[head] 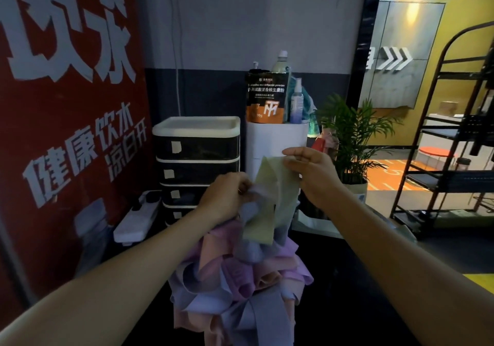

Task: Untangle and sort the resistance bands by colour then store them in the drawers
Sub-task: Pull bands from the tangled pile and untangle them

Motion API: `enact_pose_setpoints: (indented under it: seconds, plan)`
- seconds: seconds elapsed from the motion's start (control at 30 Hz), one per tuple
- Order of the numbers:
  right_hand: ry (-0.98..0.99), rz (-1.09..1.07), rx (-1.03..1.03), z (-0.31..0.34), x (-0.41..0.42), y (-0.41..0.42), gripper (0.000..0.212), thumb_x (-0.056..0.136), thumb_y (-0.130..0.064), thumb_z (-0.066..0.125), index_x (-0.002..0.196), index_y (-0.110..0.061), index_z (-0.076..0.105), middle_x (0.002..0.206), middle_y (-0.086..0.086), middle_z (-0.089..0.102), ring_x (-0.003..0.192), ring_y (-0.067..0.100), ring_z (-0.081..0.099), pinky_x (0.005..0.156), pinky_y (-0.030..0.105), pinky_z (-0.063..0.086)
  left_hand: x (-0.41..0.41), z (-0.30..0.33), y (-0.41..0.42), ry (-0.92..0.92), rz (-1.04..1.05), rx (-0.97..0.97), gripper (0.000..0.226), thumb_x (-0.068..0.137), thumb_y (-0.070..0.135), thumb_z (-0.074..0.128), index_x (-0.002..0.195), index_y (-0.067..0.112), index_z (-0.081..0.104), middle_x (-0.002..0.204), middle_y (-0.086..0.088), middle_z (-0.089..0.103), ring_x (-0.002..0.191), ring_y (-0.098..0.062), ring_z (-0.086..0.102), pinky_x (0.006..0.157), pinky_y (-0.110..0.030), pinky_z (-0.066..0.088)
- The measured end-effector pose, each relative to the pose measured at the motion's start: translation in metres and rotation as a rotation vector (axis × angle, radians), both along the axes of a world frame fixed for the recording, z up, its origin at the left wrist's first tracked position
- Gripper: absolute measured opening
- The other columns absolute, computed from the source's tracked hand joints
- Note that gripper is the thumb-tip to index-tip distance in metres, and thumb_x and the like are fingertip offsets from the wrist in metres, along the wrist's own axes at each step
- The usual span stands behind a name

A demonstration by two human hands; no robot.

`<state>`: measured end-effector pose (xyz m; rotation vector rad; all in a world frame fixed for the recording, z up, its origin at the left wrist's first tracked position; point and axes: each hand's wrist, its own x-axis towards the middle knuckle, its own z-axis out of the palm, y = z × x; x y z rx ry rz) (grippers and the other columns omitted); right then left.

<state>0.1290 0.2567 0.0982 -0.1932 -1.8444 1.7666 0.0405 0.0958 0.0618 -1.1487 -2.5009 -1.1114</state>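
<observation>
Nearest the camera lies the heap of resistance bands (238,287), a loose knot of lilac, pink, peach and blue-grey strips piled on the dark bench (347,279), flat and limp like ribbon, folded over one another with no clear ends. Out of its top rises a pale green band (270,198), held up between both hands. The right hand (311,170) pinches its upper edge, grip narrow and closed on the green strip. The left hand (227,194) is closed lower down where a blue-grey strip crosses the green one; which of the two it actually holds I cannot tell. The green band's lower part disappears into the heap, so it looks still caught. The likely trouble is that pulling upward drags neighbouring strips with it, tightens the knot, or tips the whole heap off the bench edge, since nothing weighs it down. Behind the hands stands the drawer unit (197,164), dark-fronted with pale labels, all drawers appearing closed, so one must be opened before anything goes in. Beside it a white cylinder (275,142) carries a supplement pouch (266,97) and bottles.
</observation>
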Motion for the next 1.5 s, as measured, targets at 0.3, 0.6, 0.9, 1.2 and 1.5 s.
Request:
enact_pose_setpoints:
  seconds: [0.3, 0.6, 0.9, 1.2, 1.5]
  plan:
    - [-0.020, -0.294, -0.209, -0.005, 0.011, 0.051, 0.010, 0.087, -0.002, 0.059, 0.082, -0.009, 0.063, 0.085, 0.013, 0.061, 0.079, 0.033, 0.054, 0.077, 0.051, 0.048, -0.029, 0.006, -0.044, 0.036, 0.295, 0.051, 0.023, 0.090, 0.031, 0.060, 0.072, 0.019, 0.054, 0.067, 0.000, 0.052, 0.063, -0.015, 0.046, 0.053, -0.026, 0.033]
    - [-0.014, -0.213, -0.003, -0.003, 0.012, 0.031, 0.020, 0.088, 0.001, 0.053, 0.083, -0.016, 0.064, 0.092, 0.010, 0.059, 0.089, 0.027, 0.053, 0.082, 0.040, 0.044, -0.036, 0.003, -0.050, -0.083, 0.401, -0.231, 0.025, 0.084, 0.025, 0.063, 0.105, 0.019, 0.052, 0.112, -0.003, 0.043, 0.098, -0.025, 0.055, 0.085, -0.039, 0.048]
    - [0.093, 0.086, -0.040, 0.033, 0.017, 0.007, 0.032, 0.090, 0.011, 0.039, 0.096, -0.011, 0.062, 0.095, 0.005, 0.057, 0.087, 0.016, 0.054, 0.076, 0.029, 0.048, 0.022, 0.020, 0.004, -0.292, -0.345, -0.017, 0.035, 0.079, 0.019, 0.074, 0.108, 0.020, 0.055, 0.100, 0.012, 0.057, 0.092, 0.001, 0.054, 0.073, -0.005, 0.042]
    - [0.013, 0.137, -0.002, 0.028, 0.013, 0.009, 0.040, 0.090, 0.014, 0.040, 0.119, -0.009, 0.055, 0.110, 0.003, 0.059, 0.094, 0.018, 0.060, 0.088, 0.034, 0.050, 0.015, 0.009, 0.001, -0.478, -0.235, 0.357, 0.026, 0.094, 0.001, 0.048, 0.072, 0.015, 0.050, 0.059, 0.007, 0.049, 0.052, -0.003, 0.044, 0.048, -0.014, 0.034]
    - [0.000, 0.055, -0.065, 0.021, -0.007, -0.004, 0.031, 0.090, 0.002, 0.053, 0.120, -0.007, 0.055, 0.107, 0.010, 0.054, 0.091, 0.021, 0.058, 0.088, 0.038, 0.051, -0.008, 0.014, -0.032, -0.707, -0.155, 0.344, 0.023, 0.094, 0.001, 0.044, 0.083, 0.009, 0.063, 0.068, -0.004, 0.064, 0.052, -0.011, 0.060, 0.046, -0.020, 0.047]
